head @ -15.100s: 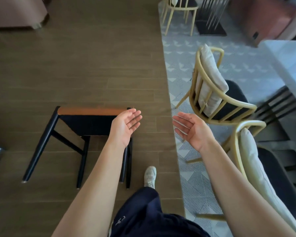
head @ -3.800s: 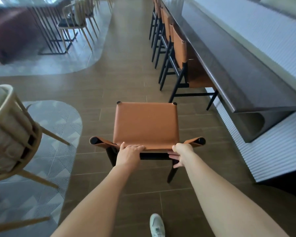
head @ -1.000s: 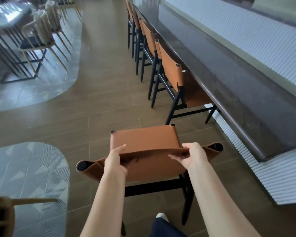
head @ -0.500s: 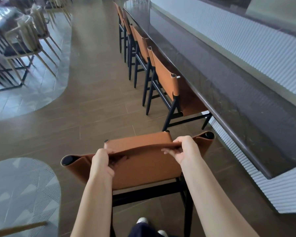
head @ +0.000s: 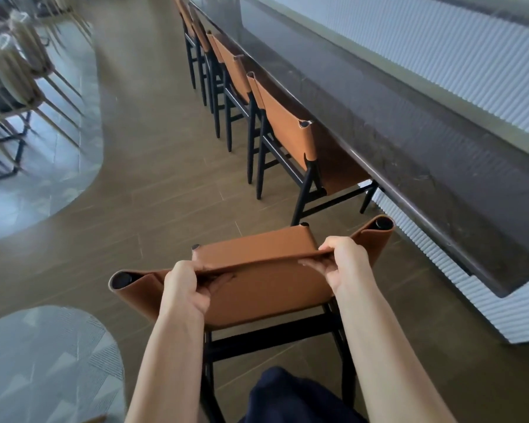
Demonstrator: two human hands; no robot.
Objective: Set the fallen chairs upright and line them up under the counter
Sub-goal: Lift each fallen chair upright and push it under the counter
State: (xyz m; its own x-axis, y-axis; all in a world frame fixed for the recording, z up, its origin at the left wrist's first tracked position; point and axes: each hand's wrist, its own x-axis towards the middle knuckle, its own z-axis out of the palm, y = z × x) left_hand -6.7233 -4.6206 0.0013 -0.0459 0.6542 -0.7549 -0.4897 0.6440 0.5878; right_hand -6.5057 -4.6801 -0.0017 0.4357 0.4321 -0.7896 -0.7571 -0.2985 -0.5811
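Both hands — left [head: 186, 286], right [head: 345, 264] — clamped on chair [head: 257, 282] backrest, lower centre; swinging in could clip counter [head: 409, 166] edge.

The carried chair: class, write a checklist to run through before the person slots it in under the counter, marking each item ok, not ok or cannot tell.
1. Left hand grips the backrest's top edge: ok.
2. Right hand grips the same edge: ok.
3. Carried chair upright: ok.
4. Its feet clear of the floor: cannot tell, hidden.
5. Free space under the counter on the near side of the nearest lined-up chair: ok.
6. Its seat turned toward the counter: not ok, it points along the row.
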